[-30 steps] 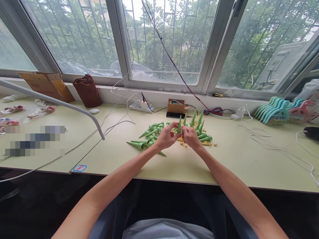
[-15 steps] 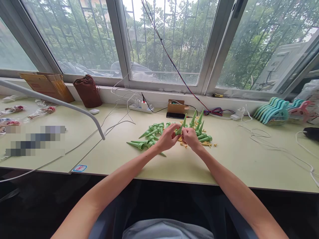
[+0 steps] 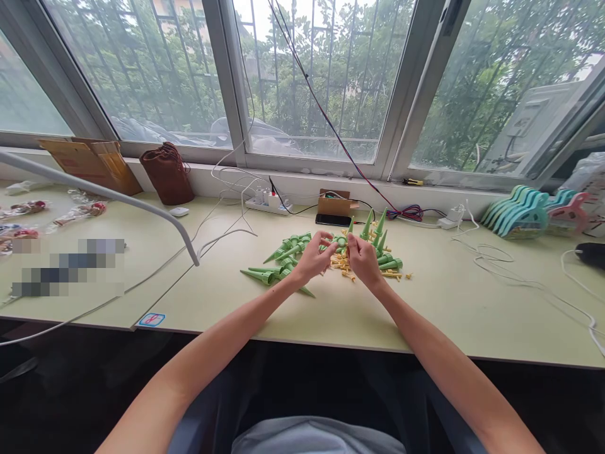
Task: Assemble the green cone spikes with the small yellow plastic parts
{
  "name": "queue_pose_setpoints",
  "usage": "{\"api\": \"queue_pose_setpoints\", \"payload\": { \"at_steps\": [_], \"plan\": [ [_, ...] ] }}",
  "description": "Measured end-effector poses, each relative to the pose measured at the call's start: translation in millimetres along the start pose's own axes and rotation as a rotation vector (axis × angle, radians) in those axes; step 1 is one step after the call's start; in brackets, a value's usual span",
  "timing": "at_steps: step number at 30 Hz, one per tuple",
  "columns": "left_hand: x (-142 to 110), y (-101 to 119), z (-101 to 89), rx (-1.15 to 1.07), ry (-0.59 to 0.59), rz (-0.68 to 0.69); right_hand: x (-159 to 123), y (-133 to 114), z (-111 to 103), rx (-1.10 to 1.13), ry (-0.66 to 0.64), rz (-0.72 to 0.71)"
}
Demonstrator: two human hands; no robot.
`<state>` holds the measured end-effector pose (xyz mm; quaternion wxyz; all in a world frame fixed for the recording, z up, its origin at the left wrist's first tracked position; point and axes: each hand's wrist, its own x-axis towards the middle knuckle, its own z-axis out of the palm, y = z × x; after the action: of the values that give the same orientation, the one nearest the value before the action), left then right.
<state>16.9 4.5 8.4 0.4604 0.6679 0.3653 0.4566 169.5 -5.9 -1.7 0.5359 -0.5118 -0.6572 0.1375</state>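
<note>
My left hand (image 3: pixel 316 257) is raised over a pile of green plastic spikes (image 3: pixel 286 248), its thumb and fingers apart. Just past its fingertips is the round cap (image 3: pixel 339 241) of a green piece; I cannot tell whether they touch it. My right hand (image 3: pixel 362 260) is closed in a pinch to the right of it. A green spike tip (image 3: pixel 350 226) rises right behind the right fingers, and what they grip is mostly hidden. Small yellow plastic pieces (image 3: pixel 348 275) lie beneath and between the hands. Several spikes stand points up (image 3: pixel 378 230) beyond the right hand.
A black phone (image 3: pixel 333 219) and a small open cardboard box (image 3: pixel 333 203) are behind the pile. Farther back is a white power strip (image 3: pixel 268 203) with cables. Turquoise hangers (image 3: pixel 517 211) stand at the right; a brown pouch (image 3: pixel 166 173) and white lamp arm (image 3: pixel 142 205) are left.
My left fingers have spread and drawn back slightly left from the green spike that was between both hands. My right hand has stayed nearly in place, closed.
</note>
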Motion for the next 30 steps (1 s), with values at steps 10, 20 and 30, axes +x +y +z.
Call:
{"api": "queue_pose_setpoints", "payload": {
  "at_steps": [10,20,30],
  "plan": [
    [-1.5,5.5,-1.9,-0.172,-0.166,-0.161,-2.5,-2.2,2.2,0.005,-0.143,-0.088],
    [-3.6,5.3,-1.5,-0.083,-0.112,-0.06,-2.4,3.1,1.9,0.061,-0.191,-0.043],
    [-2.5,0.6,-2.5,0.007,-0.14,0.071,0.3,10.3,5.5,0.154,-0.206,0.044]
  ]
}}
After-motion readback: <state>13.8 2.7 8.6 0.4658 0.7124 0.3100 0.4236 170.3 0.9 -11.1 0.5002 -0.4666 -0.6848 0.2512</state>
